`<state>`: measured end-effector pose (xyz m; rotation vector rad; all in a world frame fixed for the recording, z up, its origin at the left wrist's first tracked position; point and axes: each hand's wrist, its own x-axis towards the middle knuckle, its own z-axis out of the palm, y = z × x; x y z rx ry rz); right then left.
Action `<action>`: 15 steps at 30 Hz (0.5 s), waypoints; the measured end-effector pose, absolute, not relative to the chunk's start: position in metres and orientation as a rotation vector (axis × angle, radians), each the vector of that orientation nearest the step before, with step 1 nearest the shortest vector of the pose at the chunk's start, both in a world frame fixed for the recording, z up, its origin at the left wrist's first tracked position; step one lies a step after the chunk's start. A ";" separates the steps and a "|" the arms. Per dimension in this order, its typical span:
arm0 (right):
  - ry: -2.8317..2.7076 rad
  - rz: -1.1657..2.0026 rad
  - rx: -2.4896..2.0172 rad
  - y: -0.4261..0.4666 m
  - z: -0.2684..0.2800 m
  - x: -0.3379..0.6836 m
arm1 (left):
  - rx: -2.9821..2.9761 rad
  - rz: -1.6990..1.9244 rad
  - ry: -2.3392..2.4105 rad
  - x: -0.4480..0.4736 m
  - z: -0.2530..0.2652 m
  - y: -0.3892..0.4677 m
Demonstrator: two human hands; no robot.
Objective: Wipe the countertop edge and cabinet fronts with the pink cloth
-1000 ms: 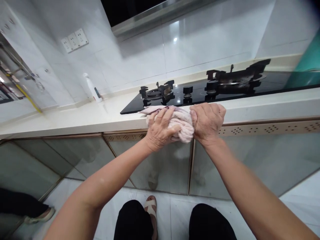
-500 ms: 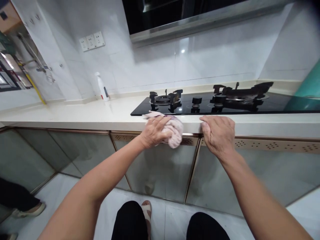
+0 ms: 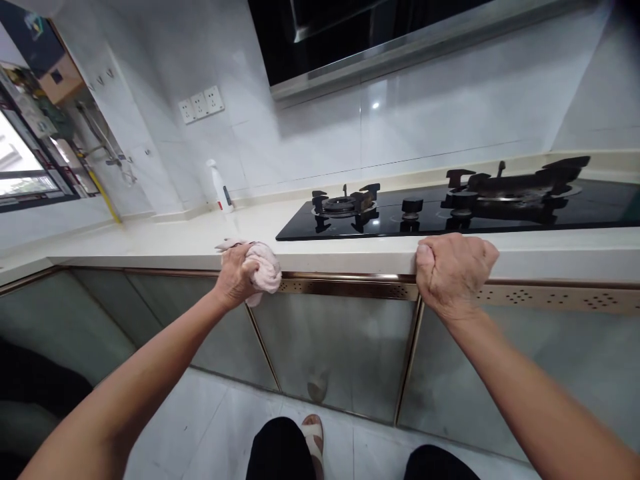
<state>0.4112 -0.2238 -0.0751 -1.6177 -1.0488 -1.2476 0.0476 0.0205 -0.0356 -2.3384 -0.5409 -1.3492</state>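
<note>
My left hand is closed around a crumpled pale pink cloth. It presses the cloth against the front edge of the white countertop, left of the gas hob. Part of the cloth lies on top and part hangs over the edge. Farther right, my right hand rests as a fist on the same edge, in front of the hob. Its curled fingers face away from me, and nothing shows in them. The black glass gas hob has two burners and dark knobs.
A white spray bottle stands against the back wall, below the sockets. Overhead hangs a black range hood. Glass-fronted cabinets lie under the counter. A dark-clothed leg shows at far left.
My left hand has slid the cloth leftward along the counter edge, from in front of the hob to beside it. My right hand stays on the edge. The view has shifted slightly left.
</note>
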 end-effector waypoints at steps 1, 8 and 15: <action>-1.038 -1.243 -1.618 -0.223 -0.074 0.410 | -2.334 -1.329 -0.473 0.061 -0.039 0.015; -1.029 -1.213 -1.593 -0.223 -0.074 0.408 | -2.307 -1.319 -0.082 0.177 -0.051 -0.052; -1.174 -1.347 -1.481 -0.234 -0.077 0.425 | -2.252 -1.272 0.047 0.275 -0.058 -0.112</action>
